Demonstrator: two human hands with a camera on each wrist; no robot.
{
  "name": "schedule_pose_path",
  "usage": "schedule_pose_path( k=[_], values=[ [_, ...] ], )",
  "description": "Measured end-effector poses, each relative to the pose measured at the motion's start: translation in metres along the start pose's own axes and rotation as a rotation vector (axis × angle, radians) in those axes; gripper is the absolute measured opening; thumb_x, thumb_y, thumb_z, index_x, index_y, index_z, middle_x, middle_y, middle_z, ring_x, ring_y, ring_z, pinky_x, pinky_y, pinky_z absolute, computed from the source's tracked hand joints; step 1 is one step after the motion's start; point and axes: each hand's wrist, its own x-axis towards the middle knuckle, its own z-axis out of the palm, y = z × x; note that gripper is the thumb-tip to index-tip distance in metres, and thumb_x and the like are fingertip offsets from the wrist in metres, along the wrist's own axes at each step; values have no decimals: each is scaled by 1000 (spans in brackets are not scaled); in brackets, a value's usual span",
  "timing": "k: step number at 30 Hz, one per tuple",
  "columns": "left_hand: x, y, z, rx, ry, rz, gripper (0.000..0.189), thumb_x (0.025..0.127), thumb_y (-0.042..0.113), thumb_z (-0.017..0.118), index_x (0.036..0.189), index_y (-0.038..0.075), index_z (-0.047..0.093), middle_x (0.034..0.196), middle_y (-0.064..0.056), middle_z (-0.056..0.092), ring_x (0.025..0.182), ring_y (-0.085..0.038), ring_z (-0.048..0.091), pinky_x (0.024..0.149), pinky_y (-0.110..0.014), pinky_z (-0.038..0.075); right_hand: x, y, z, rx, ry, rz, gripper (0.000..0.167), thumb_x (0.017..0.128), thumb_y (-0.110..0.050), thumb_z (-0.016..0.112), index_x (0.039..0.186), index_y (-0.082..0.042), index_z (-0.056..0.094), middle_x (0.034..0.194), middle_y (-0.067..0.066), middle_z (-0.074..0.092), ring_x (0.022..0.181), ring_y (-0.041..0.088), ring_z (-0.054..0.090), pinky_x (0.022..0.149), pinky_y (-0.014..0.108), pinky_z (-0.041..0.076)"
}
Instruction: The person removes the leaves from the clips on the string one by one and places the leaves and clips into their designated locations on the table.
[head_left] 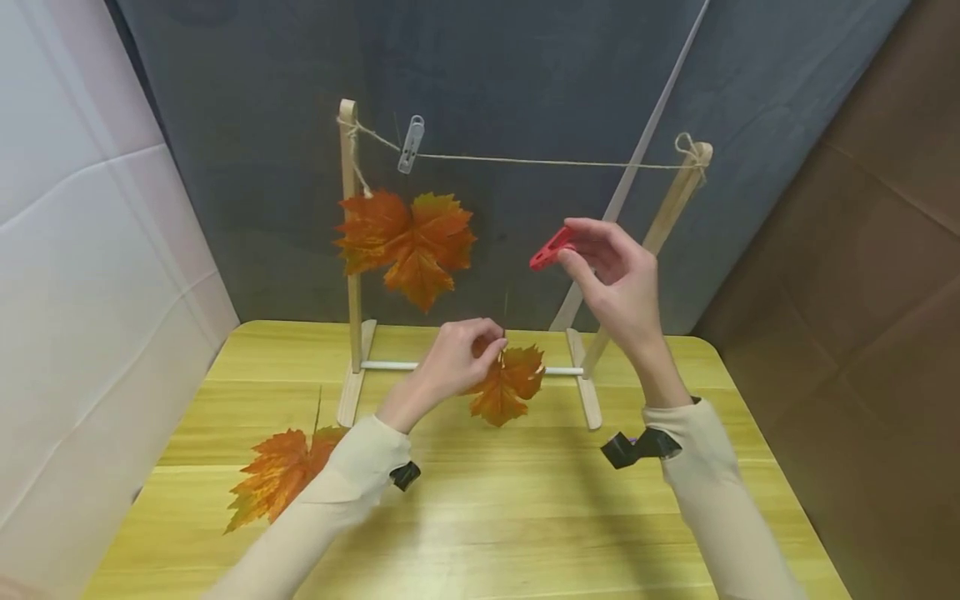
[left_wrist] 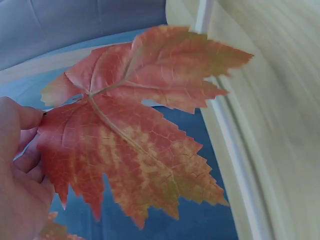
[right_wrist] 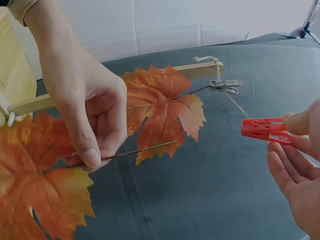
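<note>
My left hand pinches the thin stem of an orange maple leaf between thumb and forefinger, low in front of the frame. In the right wrist view the stem sticks out past those fingertips. To the right and higher, my right hand holds a red clothespin between thumb and fingers, its nose pointing left. Another maple leaf hangs by its stem from a grey clothespin on the string, near the left post.
The string runs between two wooden posts tied at their tops. A white bar joins their flat feet. A third maple leaf lies on the wooden table at left, partly behind my left sleeve. A dark cloth hangs behind.
</note>
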Motion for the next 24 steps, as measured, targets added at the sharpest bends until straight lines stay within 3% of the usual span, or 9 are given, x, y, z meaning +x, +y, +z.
schedule_pose_path(
  k=[5, 13, 18, 24],
  values=[
    [-12, -1, 1, -10, -20, -61, 7, 95, 10, 69, 92, 6, 73, 82, -5, 74, 68, -13, 63, 64, -27, 53, -12, 6, -4, -3, -4, 37, 39, 89, 7, 71, 127, 8, 63, 114, 13, 71, 98, 13, 70, 95, 23, 55],
    [-33, -7, 2, -53, -4, -142, 6, 94, 8, 69, 92, 4, 74, 84, -6, 75, 72, -15, 67, 67, -28, 56, -40, 14, -12, 38, -20, 164, 35, 91, 6, 70, 125, 10, 63, 110, -2, 71, 98, 8, 70, 93, 19, 54],
    [-45, -10, 2, -88, 7, -221, 6, 94, 7, 69, 93, 4, 73, 82, -5, 74, 70, -13, 64, 65, -26, 55, -58, 13, -16, 76, -36, 230, 35, 90, 9, 69, 124, 10, 62, 112, -1, 69, 100, 7, 70, 94, 19, 54],
    [-54, -14, 1, -59, 1, -299, 8, 94, 9, 68, 94, 3, 74, 79, -4, 72, 65, -11, 59, 62, -26, 51, -79, 15, -18, 110, -65, 272, 37, 87, 13, 69, 123, 13, 61, 112, 1, 69, 101, 7, 71, 92, 21, 55]
  ],
)
